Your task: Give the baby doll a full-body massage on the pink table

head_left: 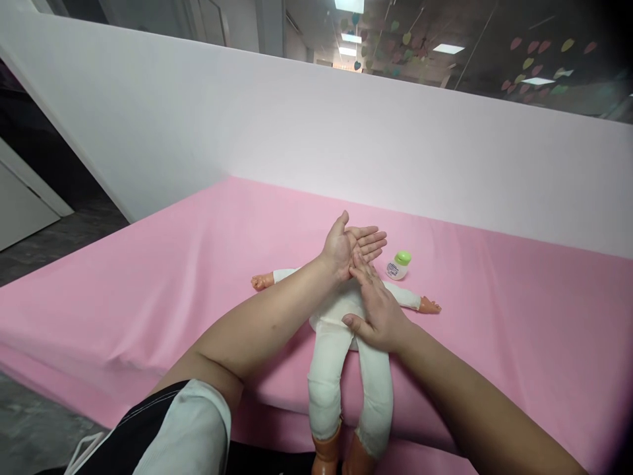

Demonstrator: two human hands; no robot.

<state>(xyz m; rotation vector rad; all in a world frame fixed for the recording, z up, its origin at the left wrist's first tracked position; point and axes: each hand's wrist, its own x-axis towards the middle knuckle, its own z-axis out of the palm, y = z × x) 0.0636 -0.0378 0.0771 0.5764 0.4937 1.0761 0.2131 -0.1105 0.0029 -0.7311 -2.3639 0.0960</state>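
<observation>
Palm up and fingers stretched out, my left hand [353,244] is held above the upper body of a baby doll [330,349]. The fingertips of my right hand [378,303] touch the heel of the left palm; its fingers are straight and the thumb stands apart. Neither hand holds anything that I can see. The doll lies on its back in white cloth, arms spread, its brown hands and feet bare. My hands and left forearm hide its head. Just beyond the doll's arm on the right stands a small clear bottle [397,269] with a green cap.
A pink sheet [198,284] covers the padded surface under the doll, with the doll's feet hanging past the near edge. Behind it runs a white partition [316,138]. Grey floor [34,415] shows at the left.
</observation>
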